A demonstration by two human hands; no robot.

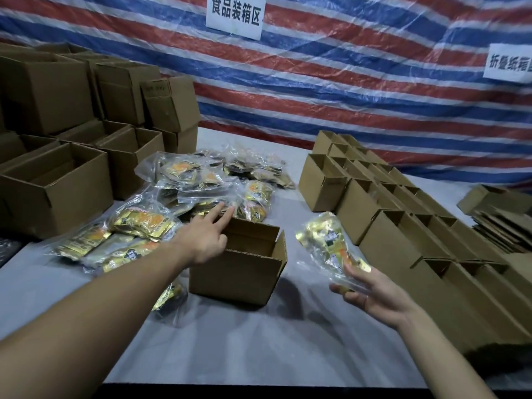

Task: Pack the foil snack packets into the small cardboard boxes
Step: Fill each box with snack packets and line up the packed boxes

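Forearms come in from both bottom corners over grey table (259,341). R side: right hand (371,295) is palm-up, thumb pinching a clear bag of foil packets (325,243) against the fingers. Bag is held off the table, just right of open box (239,272), not touching it. Open box sits mid-table, flaps up, top open. Over its back-left corner, left hand (205,240) grips nothing: index + middle finger straight, pointing at pile of bags (187,194), tips at or just short of the nearest clear wrap, can't tell if touching. A loose bag (169,295) lies flat by the box's left side, partly hidden by the left forearm. Pile of bags spreads behind and left of the box, gold/orange packets inside clear plastic, several overlapping. R of centre: small boxes (403,226) in tight rows, tops open, running from near-right back toward the wall. Far right: flat cardboard (495,231) in a stack. Left: bigger boxes (51,185) stacked two high, tops open. Back: red/white/blue striped tarp (345,82) w/ two white paper signs (234,15), one top centre, one cut off at right edge.
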